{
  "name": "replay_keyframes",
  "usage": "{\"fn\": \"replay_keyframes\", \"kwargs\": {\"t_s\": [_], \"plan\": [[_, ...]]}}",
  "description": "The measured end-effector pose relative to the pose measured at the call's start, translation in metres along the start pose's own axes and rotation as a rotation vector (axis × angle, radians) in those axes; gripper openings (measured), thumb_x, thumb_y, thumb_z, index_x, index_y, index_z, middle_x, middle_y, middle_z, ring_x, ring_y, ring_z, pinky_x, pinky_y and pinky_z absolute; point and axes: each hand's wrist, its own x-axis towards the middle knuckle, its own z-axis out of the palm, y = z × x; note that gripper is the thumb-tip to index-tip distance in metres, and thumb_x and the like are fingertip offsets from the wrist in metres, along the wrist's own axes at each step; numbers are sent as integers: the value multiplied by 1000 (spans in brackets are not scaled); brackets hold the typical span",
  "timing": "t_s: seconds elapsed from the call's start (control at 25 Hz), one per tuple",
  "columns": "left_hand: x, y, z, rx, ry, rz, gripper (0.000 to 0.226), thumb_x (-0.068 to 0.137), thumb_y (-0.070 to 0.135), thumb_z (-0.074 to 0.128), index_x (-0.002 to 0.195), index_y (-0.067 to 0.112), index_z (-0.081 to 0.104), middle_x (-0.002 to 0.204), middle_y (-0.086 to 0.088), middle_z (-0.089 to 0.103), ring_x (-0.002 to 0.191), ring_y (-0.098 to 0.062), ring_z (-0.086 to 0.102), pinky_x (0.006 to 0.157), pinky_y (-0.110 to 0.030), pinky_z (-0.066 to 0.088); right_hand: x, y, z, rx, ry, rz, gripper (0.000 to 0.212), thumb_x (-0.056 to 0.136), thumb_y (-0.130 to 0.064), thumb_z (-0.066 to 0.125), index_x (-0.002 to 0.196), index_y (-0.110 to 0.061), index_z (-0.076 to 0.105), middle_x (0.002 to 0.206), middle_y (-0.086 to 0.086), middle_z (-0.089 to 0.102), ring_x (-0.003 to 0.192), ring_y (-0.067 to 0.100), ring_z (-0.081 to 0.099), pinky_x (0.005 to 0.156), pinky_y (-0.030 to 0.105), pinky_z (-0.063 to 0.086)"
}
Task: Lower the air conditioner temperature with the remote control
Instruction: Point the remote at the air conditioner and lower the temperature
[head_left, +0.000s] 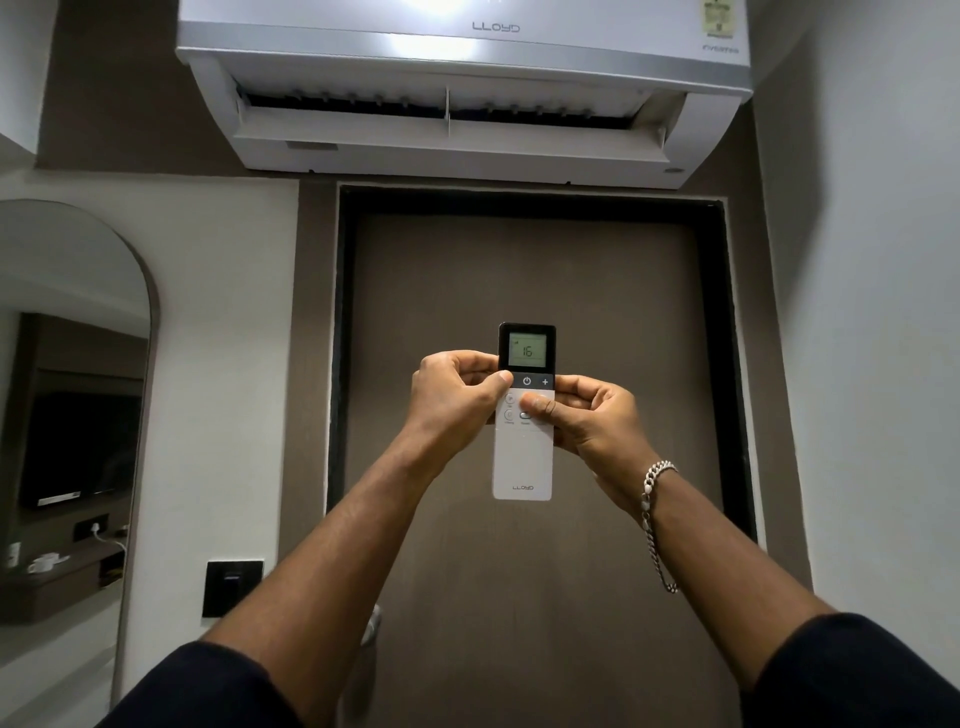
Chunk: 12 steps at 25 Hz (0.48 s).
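A white remote control (522, 462) with a dark top and a lit display reading 16 is held upright in front of me, pointed up at the white wall-mounted air conditioner (462, 83), whose flap hangs open. My left hand (452, 397) grips the remote's left edge, thumb resting near the dark button band. My right hand (587, 415) grips the right edge, and its thumb lies across the white buttons just below the plus key. A silver chain bracelet hangs from my right wrist.
A brown door (530, 322) in a dark frame stands straight ahead under the air conditioner. An arched mirror (72, 364) is on the left wall, with a black switch panel (232, 587) beside the door. A plain white wall rises on the right.
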Motion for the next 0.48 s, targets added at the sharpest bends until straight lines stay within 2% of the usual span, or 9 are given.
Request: {"fn": "replay_keyframes", "kwargs": {"t_s": [0.2,0.32,0.48], "plan": [[-7,-9,9,-58,-24,-28,22,84,19,65,104,12,64,101,-6,70,88,-16,71,67,-25,60,-8,2,-5,-23,19,21,36,70,-15,80,103,-10,66,94,4,78,86,21,76,67,30,61],[-16,-22,25,-116,-52,-75,26,84,16,66,109,9,64,98,-4,70,83,-10,71,64,-22,59,-20,12,-15,-34,50,62,28,73,-12,79,98,-13,67,88,0,79,82,17,76,63,25,60],[-44,-57,70,-156,-125,-203,31,84,16,66,113,5,62,105,-7,71,89,-17,72,71,-32,61,-61,47,-46,-95,155,171,24,75,-14,79,97,-16,67,88,-1,78,79,13,76,60,22,59]]}}
